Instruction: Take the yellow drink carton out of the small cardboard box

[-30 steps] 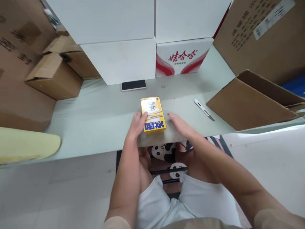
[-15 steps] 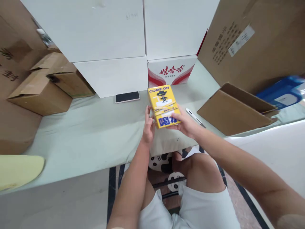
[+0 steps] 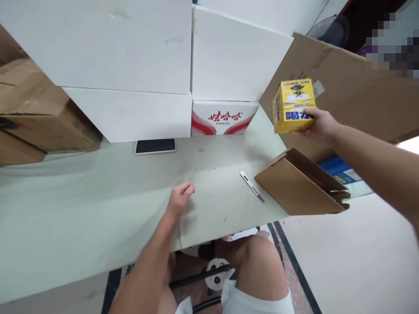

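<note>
Gripping yellow carton (image 3: 293,106), blue lettering, black figure, right hand (image 3: 319,125)

Bare forearms, left hand (image 3: 179,199) and right hand (image 3: 319,125) ungloved; white shorts (image 3: 242,301), bare knees, panda-print slippers (image 3: 216,272).

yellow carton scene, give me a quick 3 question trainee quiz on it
1. True or false: the yellow carton rests on the table.
2. Which hand holds the carton? A) left hand B) right hand C) both
3. Fill in: the white pen-like tool lies between the left hand and the open ______ box.

Key
1. False: the right hand holds it in the air, above the open box.
2. B
3. cardboard
</note>
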Tool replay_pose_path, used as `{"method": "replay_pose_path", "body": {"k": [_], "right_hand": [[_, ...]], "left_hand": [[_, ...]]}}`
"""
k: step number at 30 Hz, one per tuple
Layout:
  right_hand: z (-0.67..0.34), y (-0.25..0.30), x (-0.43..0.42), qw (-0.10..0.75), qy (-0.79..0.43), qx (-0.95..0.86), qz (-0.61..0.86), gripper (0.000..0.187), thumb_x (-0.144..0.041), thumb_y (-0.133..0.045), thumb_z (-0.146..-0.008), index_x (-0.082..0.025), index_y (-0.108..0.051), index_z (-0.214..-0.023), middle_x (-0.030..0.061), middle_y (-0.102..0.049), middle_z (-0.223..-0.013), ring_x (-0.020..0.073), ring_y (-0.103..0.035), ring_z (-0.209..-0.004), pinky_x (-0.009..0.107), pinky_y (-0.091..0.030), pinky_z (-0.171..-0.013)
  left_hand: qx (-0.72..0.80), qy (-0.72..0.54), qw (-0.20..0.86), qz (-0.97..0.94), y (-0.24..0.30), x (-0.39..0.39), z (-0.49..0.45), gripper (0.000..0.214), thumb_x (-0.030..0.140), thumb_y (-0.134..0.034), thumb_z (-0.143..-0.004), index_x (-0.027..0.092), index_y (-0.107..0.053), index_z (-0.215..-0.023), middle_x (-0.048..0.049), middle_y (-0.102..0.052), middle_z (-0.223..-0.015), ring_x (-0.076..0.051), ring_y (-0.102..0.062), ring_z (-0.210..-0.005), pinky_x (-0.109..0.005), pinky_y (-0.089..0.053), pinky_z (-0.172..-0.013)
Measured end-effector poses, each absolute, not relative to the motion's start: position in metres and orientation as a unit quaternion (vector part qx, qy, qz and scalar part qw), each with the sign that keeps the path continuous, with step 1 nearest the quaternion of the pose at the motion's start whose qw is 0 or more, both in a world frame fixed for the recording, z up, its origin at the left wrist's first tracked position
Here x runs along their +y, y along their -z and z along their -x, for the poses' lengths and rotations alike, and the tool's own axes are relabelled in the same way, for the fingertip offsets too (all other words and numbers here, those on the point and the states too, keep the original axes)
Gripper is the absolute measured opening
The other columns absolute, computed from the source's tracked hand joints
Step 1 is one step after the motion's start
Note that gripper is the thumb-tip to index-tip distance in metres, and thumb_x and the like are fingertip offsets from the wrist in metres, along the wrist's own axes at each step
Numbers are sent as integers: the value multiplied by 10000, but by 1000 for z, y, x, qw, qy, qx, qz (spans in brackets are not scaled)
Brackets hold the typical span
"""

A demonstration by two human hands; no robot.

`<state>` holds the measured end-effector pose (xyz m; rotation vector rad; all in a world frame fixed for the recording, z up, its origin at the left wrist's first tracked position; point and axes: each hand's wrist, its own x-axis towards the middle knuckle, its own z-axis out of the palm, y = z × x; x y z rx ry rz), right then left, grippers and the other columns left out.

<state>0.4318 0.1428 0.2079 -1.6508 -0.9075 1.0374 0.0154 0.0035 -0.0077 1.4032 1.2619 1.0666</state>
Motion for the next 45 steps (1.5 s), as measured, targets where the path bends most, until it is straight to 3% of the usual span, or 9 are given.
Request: {"method": "replay_pose_path", "body": {"k": [4, 11, 19, 22, 26, 31, 35, 38, 45], "right_hand": [[-453, -153, 197, 419, -442, -336, 718, 183, -255, -484, -966, -195, -625, -1068, 78, -719, -924, 197, -675, -834, 346, -582, -707], [-467, -82, 247, 328, -488, -339, 734, 186, -280, -519, -972, -189, -651, -1069, 93, -719, -995, 207, -695, -869, 370, -597, -765], [-484, -70, 269, 257, -339, -339, 839, 259, -423, -611, -1007, -173, -610, -940, 30, -594, -810, 131, -573, -739, 322, -508, -790], [-479, -75, 274, 233, -343, -343, 843, 340, -415, -498, -1064, -134, -608, -909, 52, -598, -748, 132, -591, -730, 321, -493, -780], [-461, -77, 278, 257, -377, -384, 803, 222, -283, -511, -1065, -134, -576, -1217, 54, -690, -893, 113, -650, -823, 352, -498, -885], [-442, -100, 269, 282, -402, -416, 765, 574, -160, -658, -966, -251, -400, -1470, 91, -703, -1229, 101, -668, -990, 421, -454, -1014], [-449, -151, 223, 319, -357, -416, 773, 214, -143, -546, -1011, -208, -578, -1212, 126, -693, -1256, 108, -671, -968, 441, -411, -1075], [-475, -189, 148, 393, -312, -410, 761, 222, -96, -468, -990, -223, -650, -991, 84, -711, -1104, 111, -687, -930, 402, -446, -1045], [-495, -187, -59, 385, -303, -183, 852, 155, -279, -550, -912, -301, -692, -853, 93, -666, -987, 210, -671, -745, 383, -563, -630]], "left_hand": [[528, -379, 472, -595, 10, 8, -6, 380, 505, -545, -784, 202, -463, -570, 53, -353, -527, -112, -327, -549, -262, -251, -564], [504, -307, 436, -680, 25, 9, 11, 420, 471, -432, -911, 214, -390, -581, 46, -341, -513, -117, -331, -510, -262, -274, -509], [471, -321, 380, -728, 33, 3, 15, 421, 361, -451, -953, 203, -357, -574, 45, -353, -502, -104, -366, -478, -253, -283, -485], [445, -344, 366, -741, 35, 1, 15, 399, 302, -460, -959, 200, -371, -584, 48, -360, -507, -97, -373, -478, -247, -287, -491], [435, -340, 381, -742, 36, 0, 15, 406, 310, -454, -957, 202, -353, -579, 45, -348, -511, -102, -374, -481, -256, -298, -506], [459, -312, 431, -711, 33, 4, 13, 437, 408, -444, -934, 213, -307, -568, 48, -276, -513, -107, -314, -476, -282, -244, -505], [479, -288, 473, -681, 24, 7, 9, 426, 469, -439, -883, 228, -303, -560, 52, -241, -523, -107, -280, -480, -285, -225, -512], [494, -293, 480, -663, 15, 4, 7, 412, 486, -448, -838, 233, -287, -555, 51, -230, -540, -103, -267, -505, -281, -219, -532], [499, -356, 478, -629, 0, -15, 10, 409, 509, -441, -799, 244, -246, -556, 45, -214, -556, -108, -264, -544, -289, -216, -566]]}}
